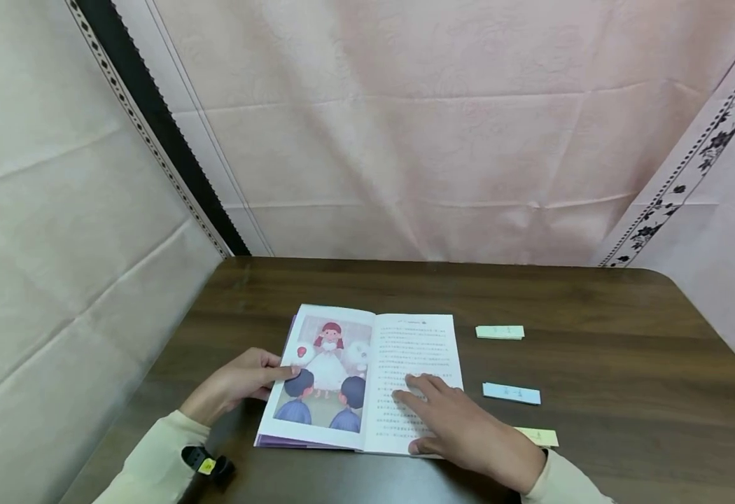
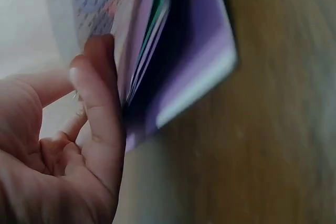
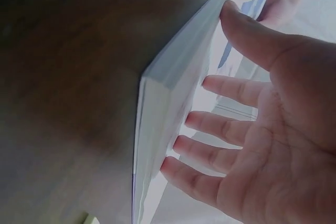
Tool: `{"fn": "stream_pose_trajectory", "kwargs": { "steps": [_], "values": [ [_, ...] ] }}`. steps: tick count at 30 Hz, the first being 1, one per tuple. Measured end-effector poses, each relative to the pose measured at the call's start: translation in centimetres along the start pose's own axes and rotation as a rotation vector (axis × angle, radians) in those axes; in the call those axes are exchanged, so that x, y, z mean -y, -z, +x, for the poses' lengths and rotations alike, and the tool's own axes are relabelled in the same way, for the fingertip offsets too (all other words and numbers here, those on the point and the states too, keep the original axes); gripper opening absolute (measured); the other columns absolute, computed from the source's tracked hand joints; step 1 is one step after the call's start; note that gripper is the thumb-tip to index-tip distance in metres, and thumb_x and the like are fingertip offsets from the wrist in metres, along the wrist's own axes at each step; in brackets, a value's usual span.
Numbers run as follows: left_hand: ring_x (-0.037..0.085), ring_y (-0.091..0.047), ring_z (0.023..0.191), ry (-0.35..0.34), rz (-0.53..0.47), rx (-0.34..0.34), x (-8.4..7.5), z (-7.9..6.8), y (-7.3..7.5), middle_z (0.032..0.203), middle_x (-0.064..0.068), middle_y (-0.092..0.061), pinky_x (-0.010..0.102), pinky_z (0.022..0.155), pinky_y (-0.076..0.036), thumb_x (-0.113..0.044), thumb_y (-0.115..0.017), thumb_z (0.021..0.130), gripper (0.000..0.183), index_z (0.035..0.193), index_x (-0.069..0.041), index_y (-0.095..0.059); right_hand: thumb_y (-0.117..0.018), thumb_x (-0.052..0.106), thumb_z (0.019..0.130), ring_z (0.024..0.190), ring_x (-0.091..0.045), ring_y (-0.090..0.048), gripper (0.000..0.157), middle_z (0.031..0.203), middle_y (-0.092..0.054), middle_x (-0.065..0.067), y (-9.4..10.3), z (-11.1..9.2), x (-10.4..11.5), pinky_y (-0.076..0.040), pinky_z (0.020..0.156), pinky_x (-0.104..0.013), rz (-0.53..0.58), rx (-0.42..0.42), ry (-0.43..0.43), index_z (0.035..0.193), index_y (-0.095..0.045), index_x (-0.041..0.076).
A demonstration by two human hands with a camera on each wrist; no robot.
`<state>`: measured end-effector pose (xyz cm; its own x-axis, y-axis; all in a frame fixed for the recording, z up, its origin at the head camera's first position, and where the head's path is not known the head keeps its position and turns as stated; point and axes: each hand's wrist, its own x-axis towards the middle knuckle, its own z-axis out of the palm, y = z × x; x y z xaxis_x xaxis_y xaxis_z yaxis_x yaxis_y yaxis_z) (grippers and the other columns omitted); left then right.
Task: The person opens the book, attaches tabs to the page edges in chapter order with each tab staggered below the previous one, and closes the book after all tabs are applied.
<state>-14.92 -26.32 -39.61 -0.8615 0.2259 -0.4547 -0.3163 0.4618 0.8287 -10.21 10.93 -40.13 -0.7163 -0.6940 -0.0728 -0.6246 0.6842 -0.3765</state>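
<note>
A picture book (image 1: 414, 343) lies spread on the brown table, an illustration of a red-haired figure in a white dress on its left page and lines of text on its right. My left hand (image 1: 241, 381) pinches the left page's outer edge, thumb on top and fingers behind it. In the left wrist view, that hand (image 2: 79, 145) is at several leaves standing apart from the purple cover (image 2: 210, 72). Spread fingers of my right hand (image 1: 452, 423) rest on the lower text page. The right wrist view shows its fingertips on the paper, beside the thick page block (image 3: 163, 98).
Right of the book, three small paper strips lie in a column: pale green (image 1: 500, 332), blue (image 1: 511, 393) and yellow-green (image 1: 537, 437), the last partly behind my right hand. Pale cloth (image 1: 405, 154) hangs behind the table (image 1: 626, 336) and along both sides.
</note>
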Motion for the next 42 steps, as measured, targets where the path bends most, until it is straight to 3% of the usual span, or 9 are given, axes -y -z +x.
{"fn": "stream_pose_trajectory", "kwargs": {
  "steps": [6, 10, 13, 16, 18, 21, 25, 29, 42],
  "values": [
    [0.012, -0.063, 0.064, 0.005, 0.203, -0.087, 0.3, 0.0, -0.5, 0.071, 0.001, -0.067, 0.030, 0.059, -0.057, -0.029, -0.078, 0.098, 0.032, 0.082, -0.001, -0.074, -0.085, 0.032, 0.089, 0.144, -0.037, -0.043, 0.072, 0.157, -0.047, -0.016, -0.2, 0.4, 0.2, -0.045, 0.106, -0.064, 0.020, 0.038, -0.035, 0.151, -0.054, 0.013],
    [0.013, -0.052, 0.054, 0.027, 0.499, -0.214, -0.6, -0.2, -1.5, 0.058, 0.001, -0.056, 0.027, 0.050, -0.040, -0.039, -0.082, 0.093, 0.046, 0.064, -0.009, -0.062, -0.084, 0.033, 0.090, 0.146, -0.038, -0.041, 0.072, 0.159, -0.045, -0.015, -0.1, 0.4, 0.2, -0.044, 0.109, -0.063, 0.023, 0.063, -0.052, 0.153, -0.053, 0.013],
    [0.016, -0.049, 0.055, 0.043, 0.786, -0.328, -1.8, -0.7, -2.6, 0.058, 0.002, -0.052, 0.029, 0.051, -0.032, -0.048, -0.085, 0.087, 0.049, 0.066, -0.010, -0.062, -0.084, 0.033, 0.091, 0.146, -0.039, -0.041, 0.073, 0.160, -0.044, -0.015, -0.1, 0.4, 0.3, -0.042, 0.110, -0.064, 0.028, 0.073, -0.062, 0.153, -0.053, 0.013],
    [0.018, -0.051, 0.060, -0.029, 0.941, -0.406, -3.4, -1.0, -4.0, 0.065, 0.003, -0.053, 0.033, 0.052, -0.037, -0.047, -0.088, 0.084, 0.046, 0.084, -0.006, -0.068, -0.085, 0.032, 0.090, 0.147, -0.042, -0.040, 0.073, 0.161, -0.043, -0.017, 0.0, 0.4, 0.3, -0.041, 0.111, -0.065, 0.036, 0.077, -0.075, 0.153, -0.053, 0.012],
    [0.019, -0.054, 0.068, -0.128, 0.954, -0.411, -4.5, -0.9, -5.5, 0.076, 0.003, -0.059, 0.035, 0.057, -0.044, -0.041, -0.090, 0.084, 0.044, 0.098, -0.006, -0.070, -0.085, 0.032, 0.090, 0.148, -0.042, -0.039, 0.074, 0.162, -0.042, -0.017, 0.0, 0.4, 0.3, -0.040, 0.112, -0.066, 0.035, 0.081, -0.085, 0.153, -0.052, 0.012],
    [0.023, -0.065, 0.093, -0.278, 0.913, -0.322, -6.1, -0.3, -7.9, 0.108, 0.009, -0.070, 0.041, 0.076, -0.059, -0.034, -0.092, 0.083, 0.047, 0.116, -0.006, -0.072, -0.084, 0.031, 0.090, 0.148, -0.042, -0.038, 0.073, 0.162, -0.042, -0.017, 0.0, 0.3, 0.2, -0.040, 0.112, -0.066, 0.042, 0.081, -0.085, 0.153, -0.052, 0.012],
    [0.033, -0.056, 0.138, -0.377, 0.888, -0.161, -7.2, 0.6, -10.5, 0.153, 0.016, -0.056, 0.055, 0.107, -0.051, -0.028, -0.092, 0.084, 0.062, 0.137, -0.007, -0.068, -0.083, 0.033, 0.091, 0.149, -0.041, -0.038, 0.073, 0.162, -0.042, -0.016, 0.0, 0.3, 0.1, -0.040, 0.111, -0.066, 0.046, 0.080, -0.074, 0.153, -0.052, 0.012],
    [0.034, -0.047, 0.148, -0.382, 0.927, -0.081, -7.5, 1.2, -11.8, 0.161, 0.016, -0.048, 0.051, 0.114, -0.046, -0.026, -0.092, 0.084, 0.065, 0.142, -0.009, -0.067, -0.083, 0.033, 0.091, 0.150, -0.042, -0.037, 0.073, 0.163, -0.041, -0.017, -0.1, 0.4, 0.2, -0.040, 0.112, -0.068, 0.061, 0.081, -0.067, 0.154, -0.051, 0.012],
    [0.038, -0.042, 0.151, -0.315, 0.822, -0.057, -7.3, 2.0, -12.0, 0.164, 0.016, -0.045, 0.059, 0.115, -0.042, -0.030, -0.092, 0.083, 0.072, 0.147, -0.016, -0.063, -0.082, 0.038, 0.091, 0.148, -0.041, -0.040, 0.074, 0.163, -0.042, -0.015, -0.1, 0.5, -0.1, -0.042, 0.109, -0.067, 0.001, 0.082, -0.067, 0.154, -0.051, 0.014]
  ]
}}
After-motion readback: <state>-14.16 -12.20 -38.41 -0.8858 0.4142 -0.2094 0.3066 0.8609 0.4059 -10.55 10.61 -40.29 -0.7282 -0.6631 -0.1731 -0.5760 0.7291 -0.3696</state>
